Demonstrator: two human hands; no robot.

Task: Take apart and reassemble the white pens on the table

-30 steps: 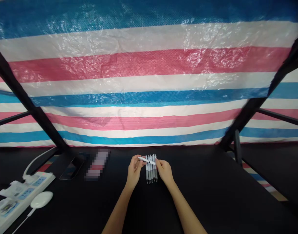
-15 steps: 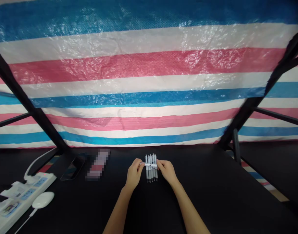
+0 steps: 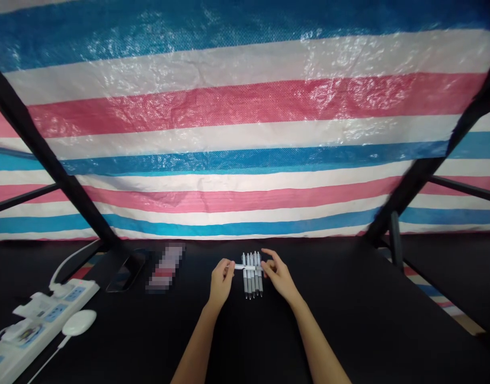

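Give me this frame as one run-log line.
left hand: pinches end of held pen | right hand: at opposite end, index finger extended | held pen: crosswise over pen row | surface: black table

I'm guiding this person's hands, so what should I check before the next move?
1. Left hand pinching the held pen: ok.
2. Right hand at that pen's other end: ok, index finger raised.
3. Right hand's grip closed on it: cannot tell.
4. Row of pens lying side by side: ok.
5. Held pen clear of the row: cannot tell; it crosses over them in view.
6. Power strip apart from both hands: ok.
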